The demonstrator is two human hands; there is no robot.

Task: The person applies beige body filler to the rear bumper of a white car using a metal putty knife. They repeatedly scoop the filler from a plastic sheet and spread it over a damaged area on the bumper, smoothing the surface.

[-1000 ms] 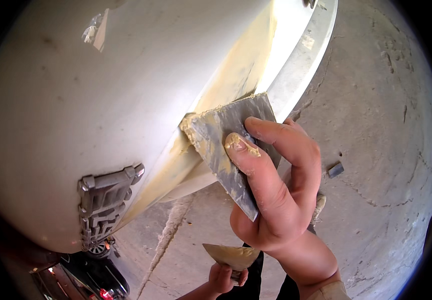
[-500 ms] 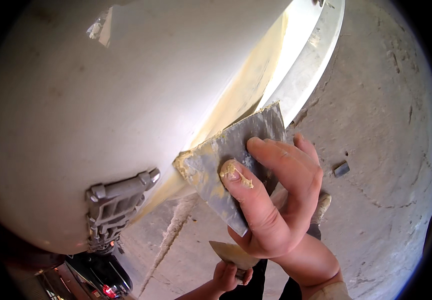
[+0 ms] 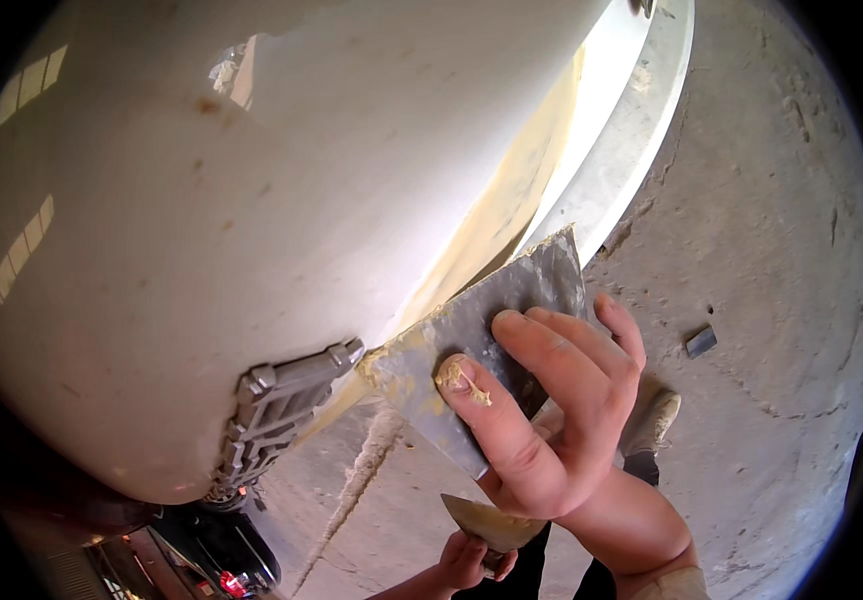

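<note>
My right hand (image 3: 562,400) is closed on a flat grey spreader (image 3: 497,320), thumb and fingers pressed on its face. Yellowish putty lines the spreader's upper edge and dabs my thumb. That edge meets a band of yellowish filler (image 3: 512,210) along the lower edge of a glossy white vehicle body panel (image 3: 282,200). Lower down, my left hand (image 3: 472,562) grips a putty knife (image 3: 492,522) with a wide, putty-smeared blade. Its handle is mostly hidden in my fingers, and the blade is apart from the panel.
A grey metal emblem or trim piece (image 3: 282,410) sits on the panel left of the spreader. Beyond the filler curves a white lip (image 3: 617,150). A small dark block (image 3: 701,341) lies on the cracked concrete floor (image 3: 762,250). A dark vehicle with a red light (image 3: 232,583) stands at lower left.
My right hand and the spreader sit slightly lower in view, still against the filler. The emblem and panel have shifted right and the view has tilted a little. Both hands keep their grips.
</note>
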